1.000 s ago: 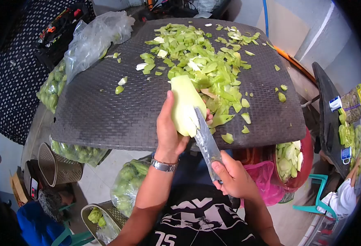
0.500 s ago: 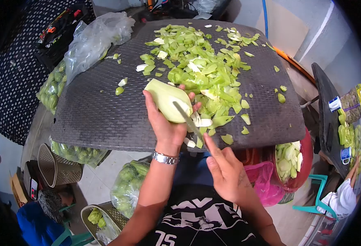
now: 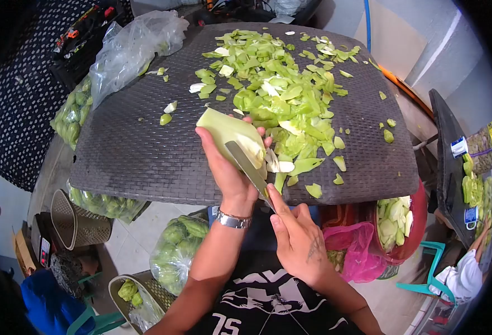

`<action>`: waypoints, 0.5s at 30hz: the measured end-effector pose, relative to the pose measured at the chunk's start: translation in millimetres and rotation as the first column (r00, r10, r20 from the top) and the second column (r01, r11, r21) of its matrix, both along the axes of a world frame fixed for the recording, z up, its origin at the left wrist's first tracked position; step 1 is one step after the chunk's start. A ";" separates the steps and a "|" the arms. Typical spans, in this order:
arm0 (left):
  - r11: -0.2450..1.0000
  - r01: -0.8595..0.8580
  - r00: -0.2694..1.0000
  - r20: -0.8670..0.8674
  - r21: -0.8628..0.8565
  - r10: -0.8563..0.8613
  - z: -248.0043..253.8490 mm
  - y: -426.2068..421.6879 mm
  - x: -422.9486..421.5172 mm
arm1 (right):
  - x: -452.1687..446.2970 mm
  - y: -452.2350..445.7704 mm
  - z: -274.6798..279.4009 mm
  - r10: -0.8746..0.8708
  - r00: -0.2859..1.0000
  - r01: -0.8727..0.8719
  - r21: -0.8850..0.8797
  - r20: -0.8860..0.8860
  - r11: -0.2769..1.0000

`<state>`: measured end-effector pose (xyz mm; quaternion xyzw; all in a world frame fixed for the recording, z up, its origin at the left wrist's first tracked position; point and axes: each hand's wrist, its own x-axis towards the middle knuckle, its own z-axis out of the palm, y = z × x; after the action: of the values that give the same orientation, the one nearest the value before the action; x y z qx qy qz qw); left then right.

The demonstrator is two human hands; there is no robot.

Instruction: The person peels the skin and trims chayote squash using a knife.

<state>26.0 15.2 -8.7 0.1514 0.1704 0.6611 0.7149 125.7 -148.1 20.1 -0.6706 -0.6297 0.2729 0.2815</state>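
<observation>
A peeled, pale green chayote [image 3: 223, 129] rests in my left hand [image 3: 232, 173], with the fingers curled round its far side above the table's near edge. My right hand [image 3: 299, 237] grips a knife [image 3: 247, 167], its handle hidden inside the fingers. The blade lies against the lower right part of the chayote, where a pale cut face shows. Right beyond my left hand, a heap of green peelings [image 3: 279, 89] spreads over the dark woven-pattern table [image 3: 140, 145]. A few white pieces [image 3: 279, 166] lie close to the blade.
A clear plastic bag [image 3: 137, 53] lies at the table's far left. Bags of green chayotes [image 3: 179, 251] stand on the floor beside baskets [image 3: 78, 220]. A red tub [image 3: 419, 223] of cut pieces and a pink bag [image 3: 360, 254] are at right. Another person [image 3: 466, 273] sits by a side table.
The knife blade has shifted left and down along the chayote, and a larger pale cut face now shows. My right hand has moved slightly down and left.
</observation>
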 end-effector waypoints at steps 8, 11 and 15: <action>0.996 -0.084 0.994 -0.064 0.024 0.086 1.8 -7.1 0.8 | 3.6 -2.4 -4.4 0.007 1.000 -0.007 0.011 0.012 1.000; 0.988 -0.154 0.982 -0.106 0.025 0.156 4.6 -5.9 3.9 | 4.9 -7.9 -4.7 -0.012 0.999 0.012 -0.011 0.030 1.000; 0.982 -0.172 0.961 -0.207 0.081 0.185 -4.3 -11.7 7.5 | 5.8 -2.6 1.0 -0.009 0.999 0.012 -0.051 0.044 0.999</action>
<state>33.6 3.5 -13.0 0.2277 0.2385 0.7078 0.6247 131.5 -150.6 21.2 -0.6867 -0.6250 0.2727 0.2519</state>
